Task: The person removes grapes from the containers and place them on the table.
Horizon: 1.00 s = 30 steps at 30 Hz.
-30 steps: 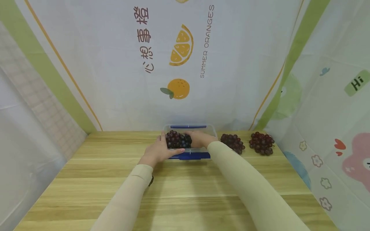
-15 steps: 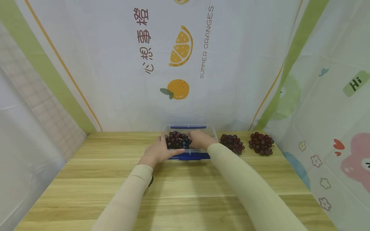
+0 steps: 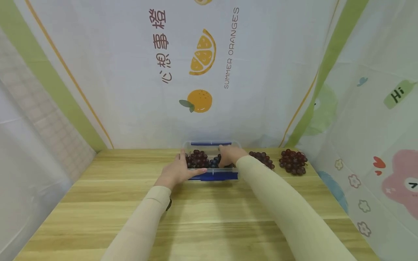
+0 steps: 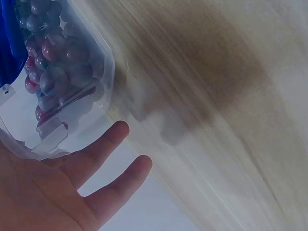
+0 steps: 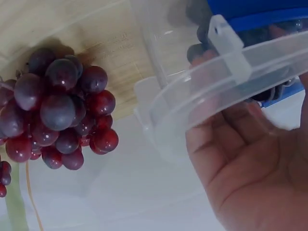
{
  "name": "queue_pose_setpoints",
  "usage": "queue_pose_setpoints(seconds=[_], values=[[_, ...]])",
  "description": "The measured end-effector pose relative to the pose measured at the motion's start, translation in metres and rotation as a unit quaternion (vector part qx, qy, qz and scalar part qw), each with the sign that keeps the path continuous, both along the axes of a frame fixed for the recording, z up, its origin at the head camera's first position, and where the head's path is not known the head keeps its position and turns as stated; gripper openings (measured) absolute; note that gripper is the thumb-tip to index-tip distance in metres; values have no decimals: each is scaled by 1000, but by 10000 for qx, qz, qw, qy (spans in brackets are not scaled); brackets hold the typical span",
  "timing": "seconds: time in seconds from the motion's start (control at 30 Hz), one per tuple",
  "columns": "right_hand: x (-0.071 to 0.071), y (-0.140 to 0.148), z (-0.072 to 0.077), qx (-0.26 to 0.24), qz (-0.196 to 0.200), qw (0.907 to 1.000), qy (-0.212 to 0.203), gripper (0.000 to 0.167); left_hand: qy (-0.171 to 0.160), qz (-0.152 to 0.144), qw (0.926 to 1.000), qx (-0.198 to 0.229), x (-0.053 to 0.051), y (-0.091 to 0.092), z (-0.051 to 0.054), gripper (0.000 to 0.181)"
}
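Observation:
A clear plastic food container [image 3: 212, 170] with blue clip latches stands at the table's back edge. My left hand [image 3: 174, 170] rests against its left end, thumb along the front rim; the left wrist view shows two straight fingers [image 4: 108, 144] beside the wall. Inside, at the left, lies a bunch of reddish-purple grapes [image 3: 197, 158]. To its right is a bunch of blue-black grapes [image 3: 214, 162]. My right hand [image 3: 229, 155] reaches into the right half, its fingers curled on the blue-black bunch; the hand and container rim hide part of the grip.
Right of the container, a bunch of red grapes [image 3: 262, 158] lies close by on the wooden table [image 3: 202, 214]. Another bunch of red grapes [image 3: 292, 162] sits farther right. A printed cloth [image 3: 202, 123] hangs directly behind the container.
My right hand has moved a little to the right inside the container, the blue-black grapes shifting with it. More of the container's floor shows between the bunches. My left hand stays in place.

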State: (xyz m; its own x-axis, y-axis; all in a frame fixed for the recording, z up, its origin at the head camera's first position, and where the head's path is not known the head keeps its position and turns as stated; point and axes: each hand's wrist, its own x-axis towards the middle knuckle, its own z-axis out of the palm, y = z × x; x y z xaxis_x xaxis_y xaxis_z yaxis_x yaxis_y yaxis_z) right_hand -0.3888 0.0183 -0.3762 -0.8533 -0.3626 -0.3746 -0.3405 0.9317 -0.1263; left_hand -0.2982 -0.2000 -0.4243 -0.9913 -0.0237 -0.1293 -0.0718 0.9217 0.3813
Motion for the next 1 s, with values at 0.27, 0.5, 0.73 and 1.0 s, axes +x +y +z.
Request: queue_pose_setpoints(seconds=[0.27, 0.5, 0.73, 1.0], values=[[-2, -9, -6, 460, 350, 9976, -390, 73, 39, -15, 10000, -10, -2, -2, -2, 152], [4, -23, -14, -224, -231, 9984, -474, 71, 48, -25, 10000, -28, -3, -3, -2, 153], [16, -27, -21, -595, -702, 9957, -114, 73, 59, -47, 10000, 0, -4, -3, -3, 152], [21, -26, -24, -1020, -884, 9908, -16, 77, 33, -71, 10000, 0, -3, -3, -4, 150]])
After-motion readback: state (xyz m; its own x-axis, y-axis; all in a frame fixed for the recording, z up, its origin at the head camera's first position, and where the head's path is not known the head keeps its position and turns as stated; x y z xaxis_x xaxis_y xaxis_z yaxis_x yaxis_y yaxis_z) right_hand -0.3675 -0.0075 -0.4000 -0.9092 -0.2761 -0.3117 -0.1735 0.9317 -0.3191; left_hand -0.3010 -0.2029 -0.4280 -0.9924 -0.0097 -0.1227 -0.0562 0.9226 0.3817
